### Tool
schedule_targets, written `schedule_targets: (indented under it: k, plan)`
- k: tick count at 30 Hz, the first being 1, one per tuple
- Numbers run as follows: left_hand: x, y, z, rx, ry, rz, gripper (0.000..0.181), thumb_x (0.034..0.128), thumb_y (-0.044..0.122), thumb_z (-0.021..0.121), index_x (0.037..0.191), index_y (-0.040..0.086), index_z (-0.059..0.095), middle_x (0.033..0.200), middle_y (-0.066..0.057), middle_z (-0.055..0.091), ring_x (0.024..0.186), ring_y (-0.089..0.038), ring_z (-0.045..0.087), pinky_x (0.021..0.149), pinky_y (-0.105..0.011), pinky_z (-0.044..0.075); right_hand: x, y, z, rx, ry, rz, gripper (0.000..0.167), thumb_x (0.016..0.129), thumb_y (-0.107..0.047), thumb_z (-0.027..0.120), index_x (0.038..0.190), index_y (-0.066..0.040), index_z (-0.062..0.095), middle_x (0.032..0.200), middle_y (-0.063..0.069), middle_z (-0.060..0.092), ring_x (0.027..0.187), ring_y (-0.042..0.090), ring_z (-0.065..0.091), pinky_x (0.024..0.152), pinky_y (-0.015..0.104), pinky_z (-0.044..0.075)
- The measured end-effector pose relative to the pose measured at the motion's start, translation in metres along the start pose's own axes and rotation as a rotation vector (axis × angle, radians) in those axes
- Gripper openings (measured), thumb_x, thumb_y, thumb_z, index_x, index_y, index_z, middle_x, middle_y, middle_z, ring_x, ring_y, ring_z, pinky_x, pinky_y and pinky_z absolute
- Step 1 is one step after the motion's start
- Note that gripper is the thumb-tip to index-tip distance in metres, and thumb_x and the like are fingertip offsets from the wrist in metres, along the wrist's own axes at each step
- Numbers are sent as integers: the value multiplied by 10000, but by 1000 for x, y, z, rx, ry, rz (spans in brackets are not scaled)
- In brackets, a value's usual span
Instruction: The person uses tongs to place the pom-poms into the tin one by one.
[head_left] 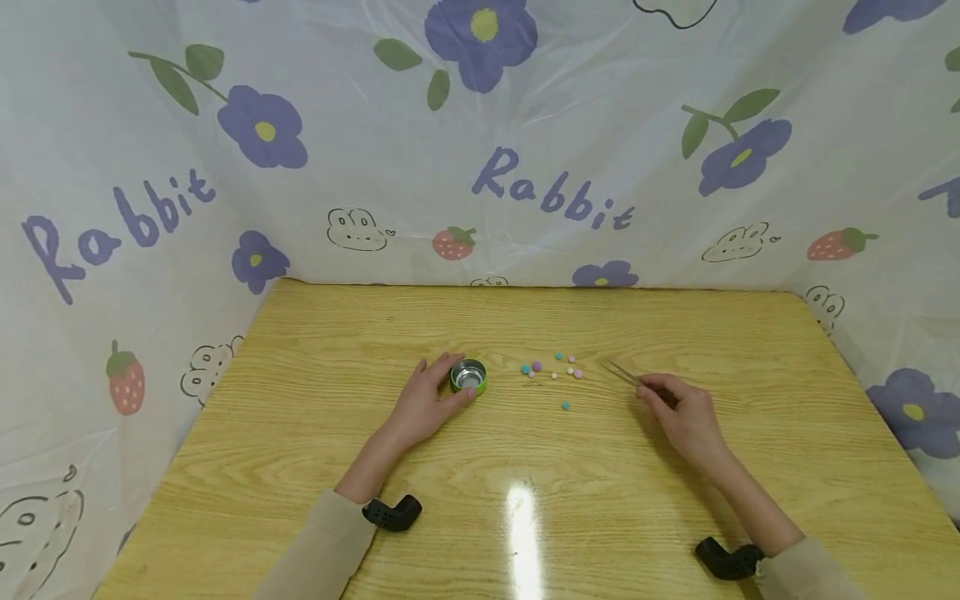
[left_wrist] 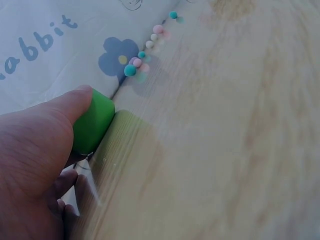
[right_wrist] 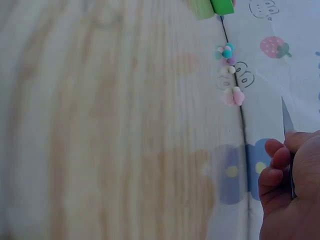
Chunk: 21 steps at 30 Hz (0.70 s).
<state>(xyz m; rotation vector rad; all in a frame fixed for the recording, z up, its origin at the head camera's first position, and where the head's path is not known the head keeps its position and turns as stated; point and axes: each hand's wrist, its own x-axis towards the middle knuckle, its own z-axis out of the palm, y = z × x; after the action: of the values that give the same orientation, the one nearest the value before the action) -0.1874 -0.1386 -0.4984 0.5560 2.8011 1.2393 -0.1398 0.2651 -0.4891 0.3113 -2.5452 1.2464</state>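
Note:
My left hand [head_left: 422,406] grips a small round tin [head_left: 469,377], green outside and silvery inside, between thumb and fingers. The tin stands upright on the table and looks empty in the head view; the left wrist view shows its green wall [left_wrist: 96,122]. Off to the right, my right hand [head_left: 688,418] pinches a pair of slim metal tweezers [head_left: 622,372], tips pointing left toward the balls, with nothing visible between them. Between the hands lie several tiny balls: a purple ball [head_left: 537,367], blue balls such as this one [head_left: 566,406], pink ones [head_left: 578,374] and whitish ones [head_left: 554,376].
A wood-grain table [head_left: 450,533] carries everything, with a bright glare streak near its front. Behind and beside it hangs a white printed cloth [head_left: 360,150] with flowers, strawberries and lettering. A black wrist mount [head_left: 393,512] sits on each forearm.

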Motion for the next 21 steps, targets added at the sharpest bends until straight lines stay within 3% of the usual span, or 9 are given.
schedule_targets:
  k: [7,13,21]
  plan:
    - [0,0,0,-2,-3,-1,650,972,319,739,1514,55,496,1541,-188,474,1485,-350,346,1265,-485,74,-5,-5,1,-3,-64,-6,181,989,-11,674,1153,43,726,947,124,739,717,50,613,566,167,500]
    - [0,0,0,0,-4,10,651,970,320,742,1507,41,501,1533,-194,483,1483,-360,346,1263,-498,76,-10,-11,5,4,-78,-23,179,991,9,660,1157,41,721,1024,153,748,888,147,707,693,136,549]
    - [0,0,0,-1,-2,4,650,971,316,741,1511,45,498,1535,-192,479,1483,-365,344,1263,-497,75,-14,-10,9,9,-108,-19,162,983,3,676,1133,5,736,1047,122,746,906,109,695,717,178,570]
